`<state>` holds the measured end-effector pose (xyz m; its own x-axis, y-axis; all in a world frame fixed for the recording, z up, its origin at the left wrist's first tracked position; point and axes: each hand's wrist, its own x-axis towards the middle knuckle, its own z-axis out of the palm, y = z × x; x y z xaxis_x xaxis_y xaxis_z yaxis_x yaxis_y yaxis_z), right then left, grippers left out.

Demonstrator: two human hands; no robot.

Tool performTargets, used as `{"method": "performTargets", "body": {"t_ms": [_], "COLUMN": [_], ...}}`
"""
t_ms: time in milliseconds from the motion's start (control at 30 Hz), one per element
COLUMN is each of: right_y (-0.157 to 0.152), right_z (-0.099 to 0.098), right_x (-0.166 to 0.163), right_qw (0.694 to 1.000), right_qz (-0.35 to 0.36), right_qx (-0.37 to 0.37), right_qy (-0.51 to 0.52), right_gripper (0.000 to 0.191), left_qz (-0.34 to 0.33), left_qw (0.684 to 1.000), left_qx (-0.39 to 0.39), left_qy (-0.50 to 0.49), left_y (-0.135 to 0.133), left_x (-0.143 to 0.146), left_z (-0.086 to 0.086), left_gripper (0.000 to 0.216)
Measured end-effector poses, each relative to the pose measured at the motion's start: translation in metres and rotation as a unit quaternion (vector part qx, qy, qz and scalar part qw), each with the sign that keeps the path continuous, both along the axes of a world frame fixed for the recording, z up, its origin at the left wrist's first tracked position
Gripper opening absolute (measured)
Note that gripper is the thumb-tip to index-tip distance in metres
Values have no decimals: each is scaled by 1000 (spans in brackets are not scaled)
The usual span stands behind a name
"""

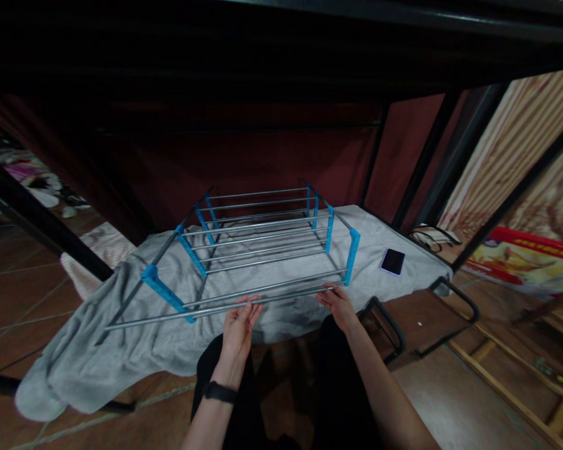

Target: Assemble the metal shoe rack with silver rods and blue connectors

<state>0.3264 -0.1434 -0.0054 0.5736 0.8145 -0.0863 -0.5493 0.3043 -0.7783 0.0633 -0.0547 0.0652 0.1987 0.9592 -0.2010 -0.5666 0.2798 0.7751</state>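
Observation:
A rack (261,239) of grey metal tubes with blue plastic brackets stands on a grey blanket in front of me. Along its near side runs a long metal tube (169,318), slanting from lower left to upper right. My left hand (239,326) has its thumb and fingers closed around the middle of this tube. Near the tube's right end, my right hand (338,304) pinches it, close to the lowest right bracket (351,257). Whether the tube's far left end is joined to the rack's side bar, I cannot tell.
The grey blanket (98,369) covers a low surface, and a phone (393,262) lies on it at right. Dark metal posts and a beam frame the space. A brown stool-like seat (415,322), a wooden ladder-like frame (507,381) and a red printed box (528,261) are at right.

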Motion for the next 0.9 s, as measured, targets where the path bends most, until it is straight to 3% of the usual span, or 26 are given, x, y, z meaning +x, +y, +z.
{"method": "performTargets", "body": {"t_ms": [533, 900], "right_y": [7, 16], "right_z": [-2, -19], "right_x": [-11, -15], "right_qw": [991, 971], "right_qz": [29, 32], "right_qx": [-62, -97], "right_qy": [-117, -214], "right_gripper": [51, 47], "left_qz": [-4, 16], "left_qw": [999, 996], "left_qx": [53, 83], "left_qy": [6, 28], "left_y": [-1, 1], "left_x": [8, 4], "left_z": [12, 15], "left_gripper": [45, 47]}}
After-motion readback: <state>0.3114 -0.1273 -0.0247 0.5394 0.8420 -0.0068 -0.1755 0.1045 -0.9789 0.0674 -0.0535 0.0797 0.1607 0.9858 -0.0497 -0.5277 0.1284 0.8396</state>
